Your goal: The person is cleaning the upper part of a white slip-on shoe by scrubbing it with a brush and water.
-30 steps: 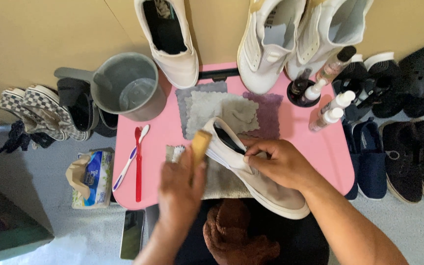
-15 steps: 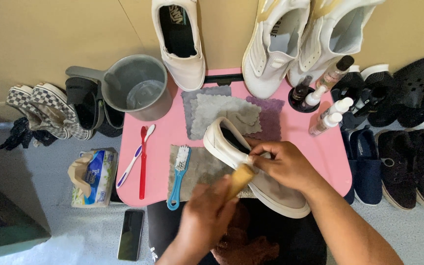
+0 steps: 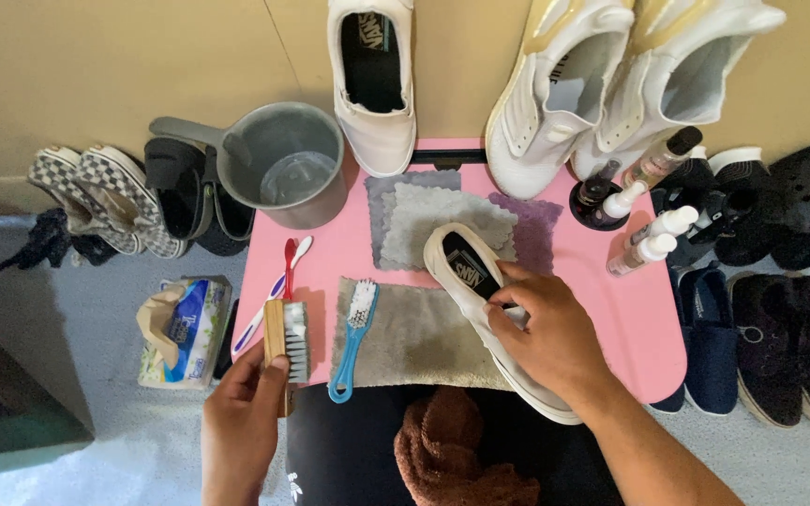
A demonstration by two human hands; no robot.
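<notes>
The right hand [image 3: 544, 328] clamps the white slip-on shoe [image 3: 499, 319] on the grey cloth [image 3: 405, 337] while the left hand [image 3: 244, 412] pinches the wooden brush [image 3: 285, 339] at the pink table's [image 3: 630, 309] edge, where it could tip off.

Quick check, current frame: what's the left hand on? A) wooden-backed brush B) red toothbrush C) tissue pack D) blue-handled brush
A: the left hand grips the wooden-backed brush at the pink table's left edge; the blue-handled brush lies untouched beside it, while the right hand steadies the white shoe.
</notes>
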